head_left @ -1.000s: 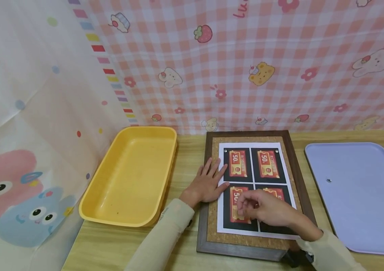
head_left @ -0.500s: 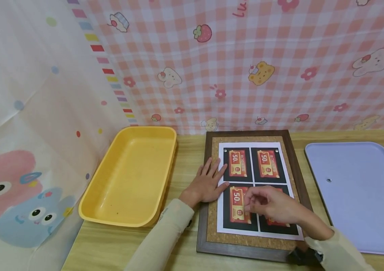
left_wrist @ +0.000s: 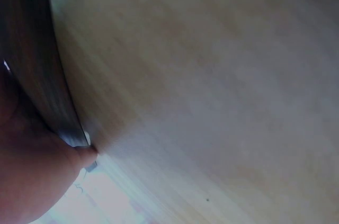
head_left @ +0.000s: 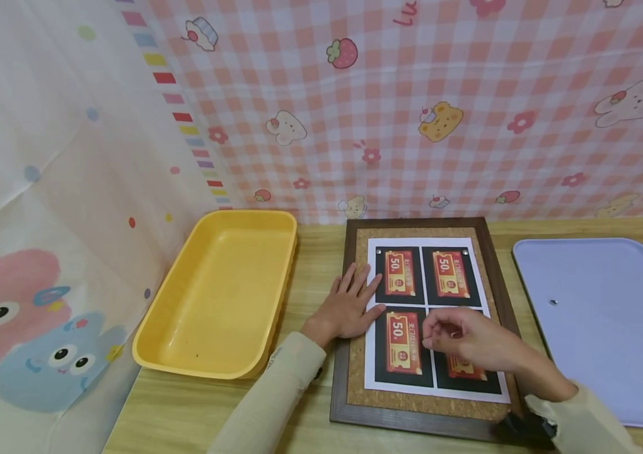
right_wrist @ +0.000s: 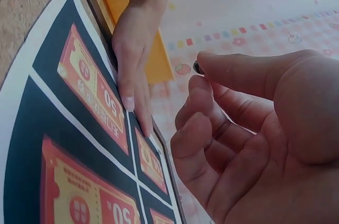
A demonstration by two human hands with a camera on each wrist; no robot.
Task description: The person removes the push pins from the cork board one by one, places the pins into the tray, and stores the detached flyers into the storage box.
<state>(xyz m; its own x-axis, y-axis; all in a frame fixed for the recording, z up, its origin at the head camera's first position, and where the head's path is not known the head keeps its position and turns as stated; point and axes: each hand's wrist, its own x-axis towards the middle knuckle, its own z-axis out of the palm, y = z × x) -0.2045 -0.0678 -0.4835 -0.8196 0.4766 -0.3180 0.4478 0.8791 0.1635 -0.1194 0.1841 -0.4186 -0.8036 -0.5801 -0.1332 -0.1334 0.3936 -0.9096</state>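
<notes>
A cork board in a dark wooden frame lies on the table, bearing a white sheet printed with red coupons on black panels. My left hand rests spread over the frame's left side, its fingertips and thumb at the sheet's left edge. Between right thumb and forefinger I pinch a small dark thumbtack. That right hand hovers over the lower right coupon, partly covering it. Silver thumbtacks sit at the sheet's top left and top right corners.
Left of the board stands a deep yellow tray. To the right, a flat lavender tray carries one loose silver thumbtack. Behind the wooden table hangs a pink checked cloth.
My right hand has shifted rightward, from the lower left coupon toward the lower right one, uncovering the left coupon. The left hand keeps its place.
</notes>
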